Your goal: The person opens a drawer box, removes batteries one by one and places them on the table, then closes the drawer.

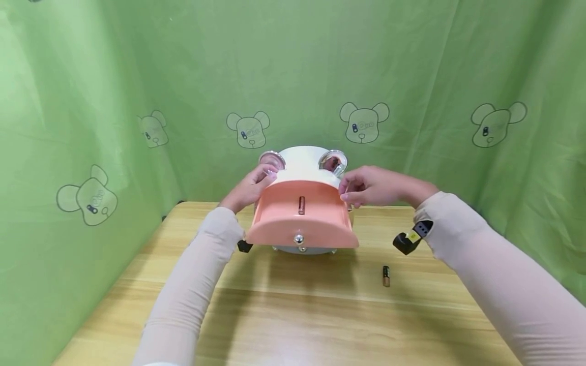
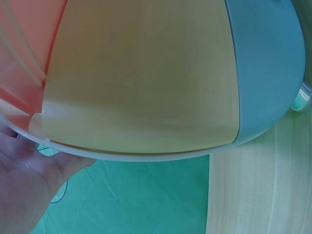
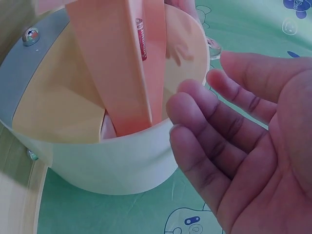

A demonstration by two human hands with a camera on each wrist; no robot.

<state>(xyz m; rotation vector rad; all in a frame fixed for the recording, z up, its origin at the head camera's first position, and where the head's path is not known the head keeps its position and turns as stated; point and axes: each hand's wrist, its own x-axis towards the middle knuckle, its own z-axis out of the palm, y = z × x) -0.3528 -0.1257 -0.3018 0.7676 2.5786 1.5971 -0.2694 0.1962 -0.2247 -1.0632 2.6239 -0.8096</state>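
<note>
A white rounded box (image 1: pixel 302 160), shaped like a bell alarm clock, stands on the table with its salmon drawer (image 1: pixel 320 234) pulled out. A small battery (image 1: pixel 301 205) lies inside that drawer. My left hand (image 1: pixel 251 189) grips the box's upper left edge, beside a silver bell (image 1: pixel 272 159); its fingers are partly hidden behind the rim. At the right side of the box, my right hand (image 3: pixel 243 131) has loosely bent fingers with nothing in them, and the fingertips are close to the white wall. Another battery (image 1: pixel 386 276) lies on the table to the right.
The wooden table (image 1: pixel 293 325) carries the box near its back edge. Green curtains (image 1: pixel 302 61) with bear outlines hang behind and at both sides. A second silver bell (image 1: pixel 333 162) sits on the box's upper right, near my right hand.
</note>
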